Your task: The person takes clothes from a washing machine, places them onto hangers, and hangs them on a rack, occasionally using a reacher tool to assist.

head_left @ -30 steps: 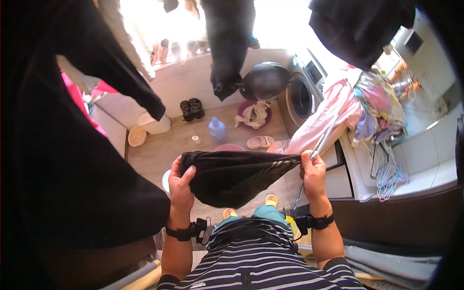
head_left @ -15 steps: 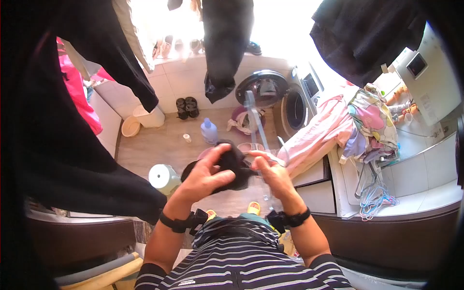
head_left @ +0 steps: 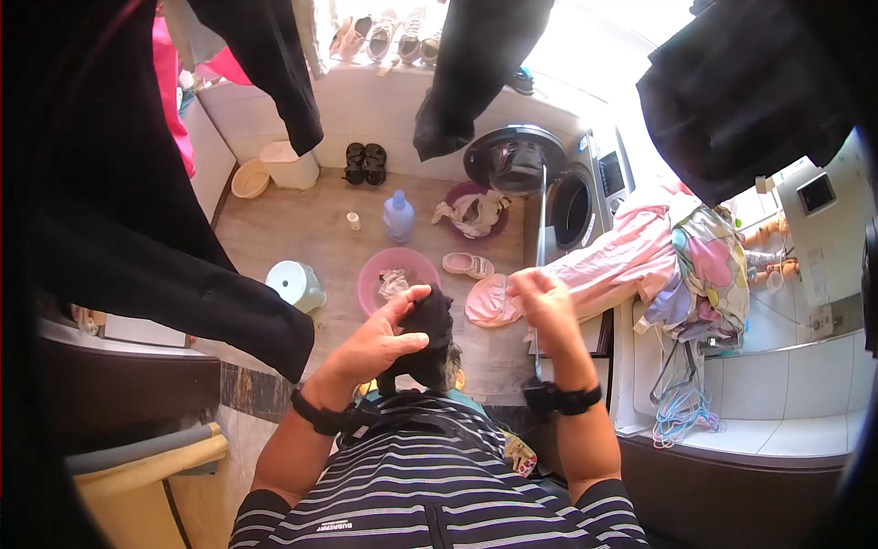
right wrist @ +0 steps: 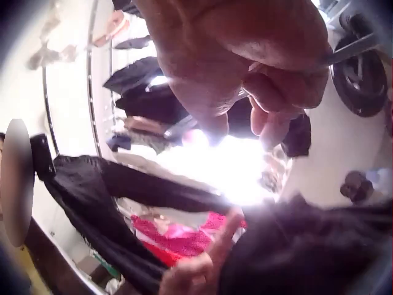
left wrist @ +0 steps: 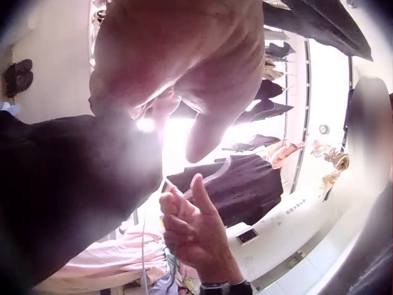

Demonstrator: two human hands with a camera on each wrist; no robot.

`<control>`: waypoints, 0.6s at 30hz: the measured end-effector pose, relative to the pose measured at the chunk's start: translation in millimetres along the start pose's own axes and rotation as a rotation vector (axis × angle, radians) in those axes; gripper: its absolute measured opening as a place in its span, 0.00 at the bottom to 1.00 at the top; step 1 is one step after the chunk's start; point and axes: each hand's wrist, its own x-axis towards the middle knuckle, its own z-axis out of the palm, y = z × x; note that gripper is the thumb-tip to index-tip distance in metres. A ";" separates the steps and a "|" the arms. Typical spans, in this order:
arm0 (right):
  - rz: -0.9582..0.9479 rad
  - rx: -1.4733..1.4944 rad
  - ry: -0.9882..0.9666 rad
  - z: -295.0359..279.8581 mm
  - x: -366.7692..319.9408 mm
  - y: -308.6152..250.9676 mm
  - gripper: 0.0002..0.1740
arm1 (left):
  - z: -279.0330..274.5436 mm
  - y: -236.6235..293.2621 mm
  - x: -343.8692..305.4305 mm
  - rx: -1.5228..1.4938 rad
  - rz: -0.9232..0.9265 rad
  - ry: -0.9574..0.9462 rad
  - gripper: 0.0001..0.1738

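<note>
Having left the black garment (head_left: 425, 340), right hand (head_left: 547, 300) grips rod (head_left: 541, 215).

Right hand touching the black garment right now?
Apart. In the head view the right hand grips the metal pole, and floor shows between it and the black garment, which only the left hand holds.

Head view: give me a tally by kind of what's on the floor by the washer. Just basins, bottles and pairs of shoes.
Basins: 3 (pink basin, purple basin, beige basin)
Bottles: 1 (blue bottle)
Pairs of shoes: 2 (black sandals, pink slippers)
Total: 6
</note>
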 end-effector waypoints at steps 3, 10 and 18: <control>-0.140 -0.185 -0.174 39.3 0.0 48.1 0.19 | 20.5 -1.3 1.5 -0.063 0.076 -0.106 0.40; -0.059 0.009 -0.135 33.1 0.1 28.3 0.06 | 15.8 -23.5 7.8 -0.281 0.063 -0.029 0.39; -0.193 0.519 0.062 -4.9 -0.2 -8.5 0.03 | 1.9 -26.9 -11.9 -0.167 -0.096 -0.089 0.20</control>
